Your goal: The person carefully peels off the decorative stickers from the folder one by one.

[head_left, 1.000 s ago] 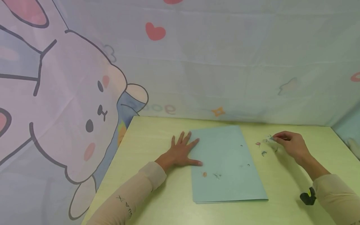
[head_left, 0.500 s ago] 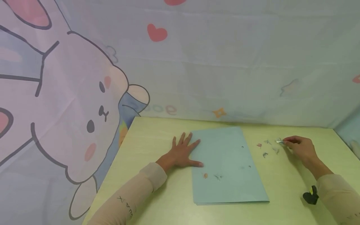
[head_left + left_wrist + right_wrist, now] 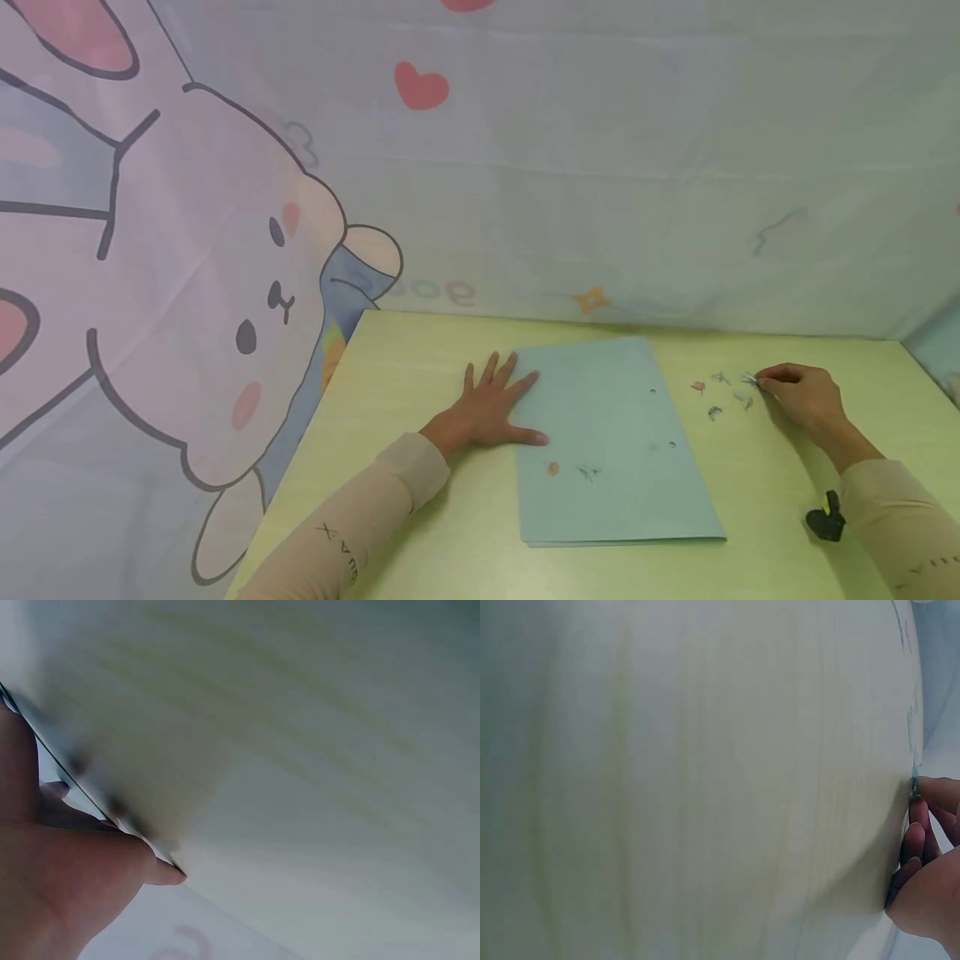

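My left hand [image 3: 487,412] lies spread on the left edge of a pale blue folder [image 3: 600,400], its thumb on the cover. The left wrist view shows that hand [image 3: 90,877] at the folder edge, mostly out of frame. My right hand [image 3: 806,400] pinches a small clear sticker [image 3: 749,379] between thumb and fingertips, low over the table right of the folder. Close by lie a pink flower sticker [image 3: 698,387] and several bluish ones, among them a dark blue sticker [image 3: 715,412]. On the folder cover are an orange flower sticker [image 3: 553,468] and a leafy sticker [image 3: 588,472].
A black heart-shaped object [image 3: 827,523] with a yellow part sits beside the right sleeve. The pale yellow table [image 3: 420,358] ends at a hanging cloth [image 3: 570,167] printed with a rabbit and hearts. Two small holes run along the folder's right side.
My right hand has shifted right, and a sticker formerly at its fingertips now lies on the table. It pinches another one. My left hand keeps its place on the folder.
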